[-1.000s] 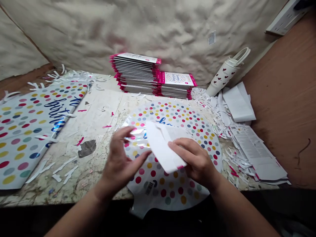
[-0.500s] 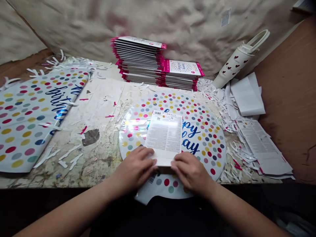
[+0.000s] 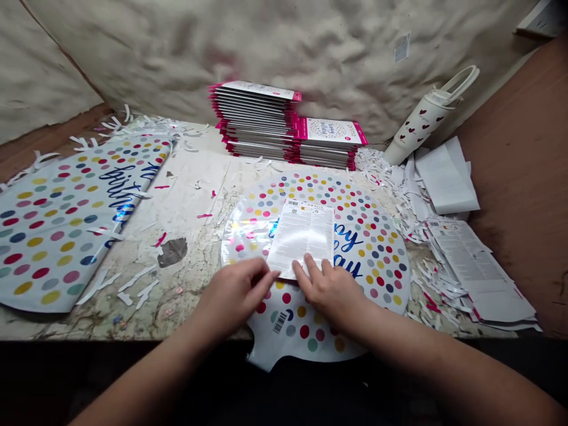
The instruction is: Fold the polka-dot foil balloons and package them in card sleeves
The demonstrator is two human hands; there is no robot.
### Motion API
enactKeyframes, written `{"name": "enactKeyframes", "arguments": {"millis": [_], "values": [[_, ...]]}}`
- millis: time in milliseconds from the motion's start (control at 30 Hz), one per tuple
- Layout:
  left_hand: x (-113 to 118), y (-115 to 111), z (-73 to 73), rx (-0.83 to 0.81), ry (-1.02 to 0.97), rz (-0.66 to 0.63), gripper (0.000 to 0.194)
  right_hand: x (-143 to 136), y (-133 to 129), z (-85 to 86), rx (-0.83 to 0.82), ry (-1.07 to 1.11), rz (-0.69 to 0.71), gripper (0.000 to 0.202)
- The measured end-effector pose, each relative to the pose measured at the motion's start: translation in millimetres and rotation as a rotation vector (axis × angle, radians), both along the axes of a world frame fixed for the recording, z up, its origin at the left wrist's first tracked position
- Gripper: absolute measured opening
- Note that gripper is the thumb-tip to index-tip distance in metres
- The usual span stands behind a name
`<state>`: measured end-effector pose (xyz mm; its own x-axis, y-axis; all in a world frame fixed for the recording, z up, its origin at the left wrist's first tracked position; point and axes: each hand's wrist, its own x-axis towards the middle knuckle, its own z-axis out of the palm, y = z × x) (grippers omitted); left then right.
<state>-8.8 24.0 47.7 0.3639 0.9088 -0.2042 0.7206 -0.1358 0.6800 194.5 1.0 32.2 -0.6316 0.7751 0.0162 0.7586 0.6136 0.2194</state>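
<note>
a flat white card with fine grey print (image 3: 304, 234) lies on a round, flat white foil sheet with multicoloured dots and blue lettering (image 3: 384, 236), covering part of the lettering. the right hand (image 3: 331, 290) rests on the card's near edge, its grip slightly spread, fingertips pressing down. the left hand (image 3: 239, 290) is at the card's near left corner, the thumb and forefinger of its grip close together; i cannot tell whether they pinch the corner. the foil sheet's tail overhangs the near edge of the worn, pale surface (image 3: 195, 225). to the left lie folded dotted foil sheets (image 3: 53, 236) with white paper strips on them. behind stand stacked pink-edged packets (image 3: 257, 121); to the right are a white tumbler with dark red hearts (image 3: 415, 130), paper shreds (image 3: 437, 287) and printed white sheets (image 3: 481, 272).
</note>
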Motion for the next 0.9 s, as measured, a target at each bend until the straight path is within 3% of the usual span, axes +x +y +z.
{"name": "enactKeyframes", "arguments": {"millis": [67, 133, 200, 267, 367, 467, 533, 667, 800, 900], "values": [[3, -11, 1.1, -0.393, -0.257, 0.014, 0.039, 1, 3, 7.1, 0.158, 0.114, 0.048, 0.038], [11, -15, -4.6, -0.669, -0.623, 0.137, 0.039, 2, 3, 12.9, 0.285, 0.249, 0.112, 0.034], [21, -14, -13.3, -0.711, -0.928, 0.356, 0.034, 0, 1, 15.0, 0.367, 0.361, 0.182, 0.028], [30, -10, -20.0, -0.654, -1.067, 0.522, 0.027, -3, -2, 13.7, 0.396, 0.444, 0.205, 0.022], [38, -6, -21.7, -0.694, -1.171, 0.633, 0.020, -6, -7, 10.2, 0.385, 0.495, 0.166, 0.020], [39, -7, -18.2, -0.896, -1.350, 0.688, 0.011, -4, -11, 9.6, 0.342, 0.520, 0.142, 0.023], [38, -9, -17.0, -0.867, -1.373, 0.669, 0.009, 1, -10, 10.8, 0.231, 0.601, 0.143, 0.023], [34, -13, -18.7, -0.605, -1.148, 0.516, 0.022, 8, 3, 11.3, -0.091, 0.882, 0.073, 0.034], [35, -17, -20.8, -0.585, -0.982, 0.387, 0.030, -1, 16, 12.3, -0.045, 0.991, 0.182, 0.027], [30, -11, -20.4, -0.477, -0.996, 0.447, 0.030, 2, 10, 23.0, -0.177, 1.099, 0.185, 0.022]]}}
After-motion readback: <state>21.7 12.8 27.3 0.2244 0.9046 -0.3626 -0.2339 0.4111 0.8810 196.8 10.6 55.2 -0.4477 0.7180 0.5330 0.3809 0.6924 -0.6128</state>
